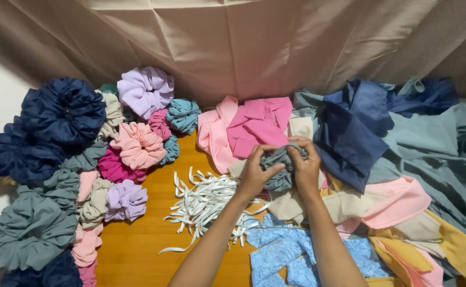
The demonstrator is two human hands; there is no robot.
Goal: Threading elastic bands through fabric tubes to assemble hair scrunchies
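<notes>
Fingers (269, 169) of the left hand (254, 174) and right hand (305, 169) are closing tight around a bunched grey fabric scrunchie (279, 166), gripping it from both sides above the wooden table (137, 244), between white elastic strips (203, 201) and the loose cloth pile (403, 159), finished scrunchies (110, 154) lying at far left

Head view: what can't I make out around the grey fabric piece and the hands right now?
- Grey fabric piece: its middle and ends are covered by the left hand and right hand, so whether elastic runs inside is hidden.
- Fingertips of both hands: buried in the grey folds.
- White elastic strips: tangled, too fine to count.
- Blue lace fabric: cut off by the bottom edge and crossed by the forearms.
- Wooden table: mostly under the fabrics.
</notes>
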